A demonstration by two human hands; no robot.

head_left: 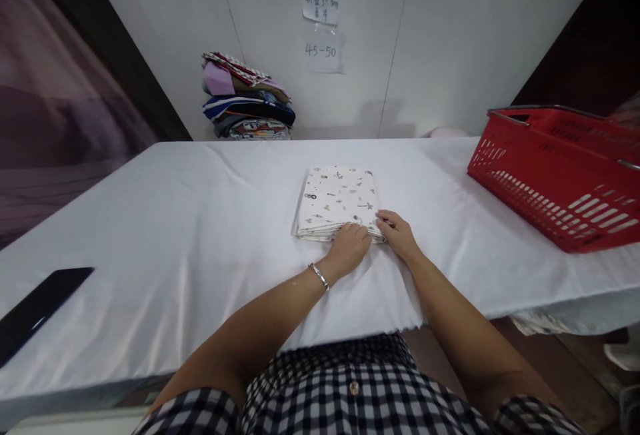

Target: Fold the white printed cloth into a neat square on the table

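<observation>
A folded white cloth (340,195) printed with small grey and brown motifs lies flat near the middle of the table, its stacked layers showing along the front edge. My left hand (351,247), a silver bracelet on its wrist, has its fingers curled over that front edge. At the front right corner, the fingers of my right hand (397,232) hold the cloth's side edge. Parts of the front layers are hidden behind my left hand.
A white cloth covers the table (240,202). On the right stands a red plastic basket (555,175). Several folded fabrics form a pile (247,98) by the back wall. A flat black object (45,302) lies at the left, and paper notes (323,48) hang on the wall.
</observation>
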